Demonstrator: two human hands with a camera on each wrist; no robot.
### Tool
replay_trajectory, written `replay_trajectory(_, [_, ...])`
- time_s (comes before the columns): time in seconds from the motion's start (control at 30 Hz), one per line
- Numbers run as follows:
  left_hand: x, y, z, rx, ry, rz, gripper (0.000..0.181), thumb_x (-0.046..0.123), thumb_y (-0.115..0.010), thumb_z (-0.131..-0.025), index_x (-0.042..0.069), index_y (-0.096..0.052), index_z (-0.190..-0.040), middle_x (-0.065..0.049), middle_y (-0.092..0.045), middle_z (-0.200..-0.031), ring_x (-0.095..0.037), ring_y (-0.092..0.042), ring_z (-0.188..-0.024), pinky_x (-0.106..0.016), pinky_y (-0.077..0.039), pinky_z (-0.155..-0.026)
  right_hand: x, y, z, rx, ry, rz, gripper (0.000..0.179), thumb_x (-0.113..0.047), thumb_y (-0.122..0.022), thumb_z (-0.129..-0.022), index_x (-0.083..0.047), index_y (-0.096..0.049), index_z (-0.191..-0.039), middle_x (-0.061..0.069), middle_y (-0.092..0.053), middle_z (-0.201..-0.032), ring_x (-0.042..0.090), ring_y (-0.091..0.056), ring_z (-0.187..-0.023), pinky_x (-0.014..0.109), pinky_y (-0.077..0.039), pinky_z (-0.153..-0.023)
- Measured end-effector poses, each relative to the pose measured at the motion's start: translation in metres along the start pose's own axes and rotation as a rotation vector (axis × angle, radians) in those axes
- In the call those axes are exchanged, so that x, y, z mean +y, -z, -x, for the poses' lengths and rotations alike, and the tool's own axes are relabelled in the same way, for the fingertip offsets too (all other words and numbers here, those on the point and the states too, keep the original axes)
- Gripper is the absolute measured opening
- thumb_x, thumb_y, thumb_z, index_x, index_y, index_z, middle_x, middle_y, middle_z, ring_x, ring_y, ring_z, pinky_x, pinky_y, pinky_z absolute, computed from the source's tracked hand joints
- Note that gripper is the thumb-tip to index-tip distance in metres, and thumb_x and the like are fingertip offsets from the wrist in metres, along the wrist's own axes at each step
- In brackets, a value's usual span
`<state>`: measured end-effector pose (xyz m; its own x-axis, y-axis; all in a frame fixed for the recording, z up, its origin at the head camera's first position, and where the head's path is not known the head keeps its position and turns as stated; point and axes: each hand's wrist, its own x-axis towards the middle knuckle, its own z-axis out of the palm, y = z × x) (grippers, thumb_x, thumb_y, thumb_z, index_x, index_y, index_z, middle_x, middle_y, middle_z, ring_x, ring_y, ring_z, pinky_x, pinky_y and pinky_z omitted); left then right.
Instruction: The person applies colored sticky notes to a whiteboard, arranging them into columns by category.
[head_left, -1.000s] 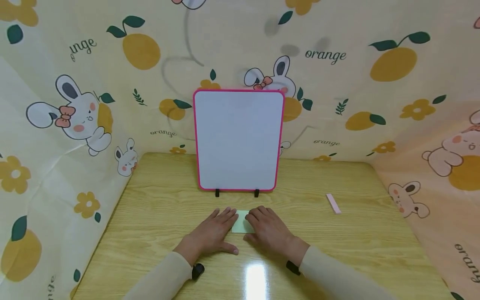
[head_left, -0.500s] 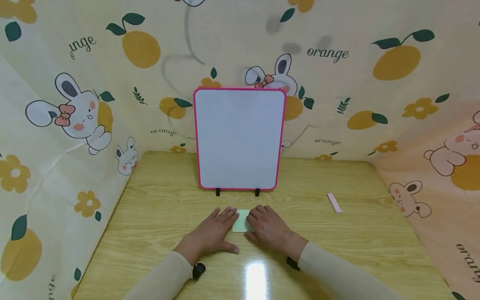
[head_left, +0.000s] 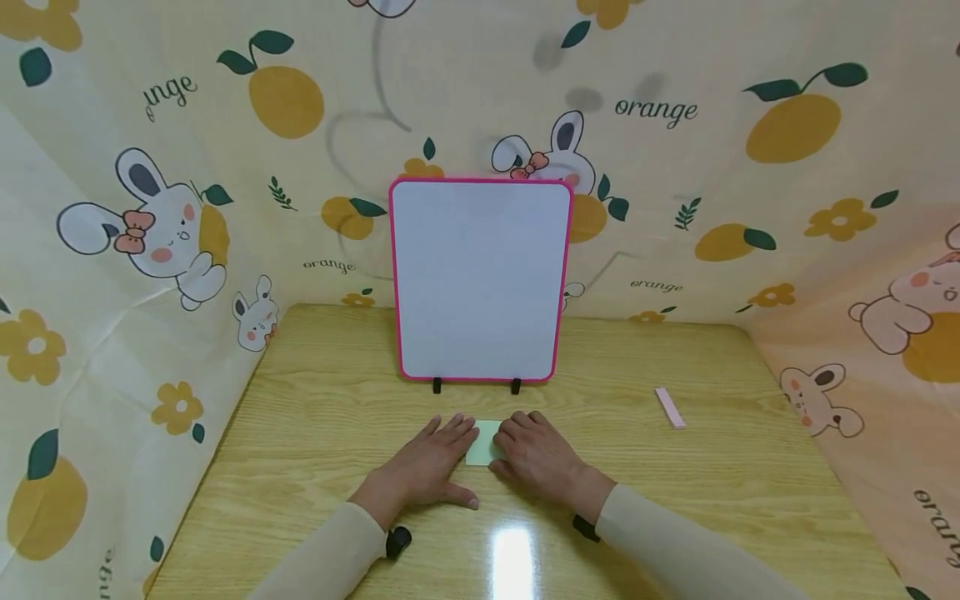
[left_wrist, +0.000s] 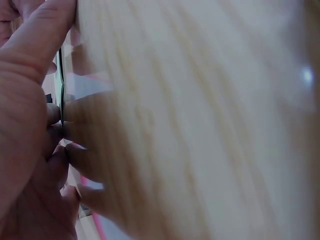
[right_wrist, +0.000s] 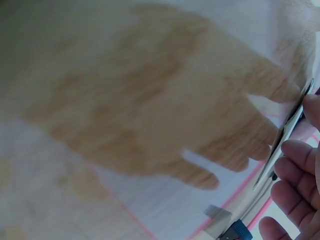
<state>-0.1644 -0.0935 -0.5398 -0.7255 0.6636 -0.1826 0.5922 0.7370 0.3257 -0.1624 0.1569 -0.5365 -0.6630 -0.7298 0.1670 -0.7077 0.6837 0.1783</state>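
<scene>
A small light-green paper (head_left: pixel 482 442) lies flat on the wooden table between both hands. My left hand (head_left: pixel 423 467) rests palm down with its fingers spread, fingertips on the paper's left edge and thumb pointing right below it. On the other side, my right hand (head_left: pixel 542 457) has its bent fingers at the paper's right part and covers that edge; its thumb lies near the lower right corner. In the right wrist view, the paper (right_wrist: pixel 285 134) shows edge-on beside the loosely curved fingers (right_wrist: pixel 292 175). The left wrist view shows the left thumb (left_wrist: pixel 37 37) close over the table.
A white board (head_left: pixel 481 279) with a pink frame stands upright on black feet behind the hands. A narrow pale-pink strip (head_left: pixel 670 407) lies on the table (head_left: pixel 322 400) at the right. Patterned sheets (head_left: pixel 450 75) with rabbits and oranges enclose the back and sides.
The right fingers sit about where they were over the paper's right edge, and the left hand stays in place. The view shifts slightly.
</scene>
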Motion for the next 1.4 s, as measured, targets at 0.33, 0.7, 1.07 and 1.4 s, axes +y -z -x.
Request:
replay_trajectory(0.33, [0.0023, 0.0030, 0.0010, -0.009, 0.003, 0.003, 0.111, 0.075, -0.068, -0.087, 0.011, -0.028, -0.168, -0.005, -0.022, -0.176, -0.023, -0.015, -0.165, -0.049, -0.013, -0.136, 0.0017, -0.0015, -0.0001, 0.009, 0.021, 0.023, 0.038, -0.052, -0.067, -0.101, -0.015, -0.072, -0.109, -0.001, -0.072, -0.111, 0.019, -0.062, -0.105, 0.037, -0.055, -0.089])
replay_trajectory(0.7, [0.0042, 0.0053, 0.0024, -0.008, 0.005, 0.012, 0.110, 0.074, -0.070, -0.087, 0.010, -0.029, -0.168, -0.005, -0.023, -0.176, -0.023, -0.016, -0.165, -0.049, -0.013, -0.136, 0.0011, 0.0004, 0.0003, 0.020, 0.049, 0.025, 0.033, -0.048, -0.065, -0.104, -0.015, -0.073, -0.105, -0.003, -0.072, -0.109, 0.019, -0.061, -0.103, 0.037, -0.054, -0.090])
replay_trajectory(1.07, [0.0039, 0.0022, 0.0012, 0.002, 0.003, 0.031, 0.110, 0.074, -0.071, -0.086, 0.012, -0.031, -0.167, -0.004, -0.024, -0.176, -0.023, -0.016, -0.164, -0.049, -0.011, -0.136, 0.0015, -0.0013, -0.0048, 0.073, 0.119, 0.099, 0.012, -0.028, -0.074, -0.095, -0.016, -0.076, -0.092, -0.005, -0.072, -0.093, 0.018, -0.054, -0.087, 0.033, -0.047, -0.081])
replay_trajectory(1.4, [0.0024, -0.0002, 0.0001, -0.001, 0.015, 0.029, 0.112, 0.076, -0.070, -0.085, 0.013, -0.029, -0.168, -0.002, -0.022, -0.176, -0.021, -0.014, -0.165, -0.048, -0.009, -0.136, 0.0026, 0.0023, 0.0003, 0.057, 0.079, 0.104, 0.013, -0.031, -0.081, -0.090, -0.019, -0.077, -0.090, -0.007, -0.075, -0.096, 0.018, -0.056, -0.088, 0.033, -0.047, -0.081])
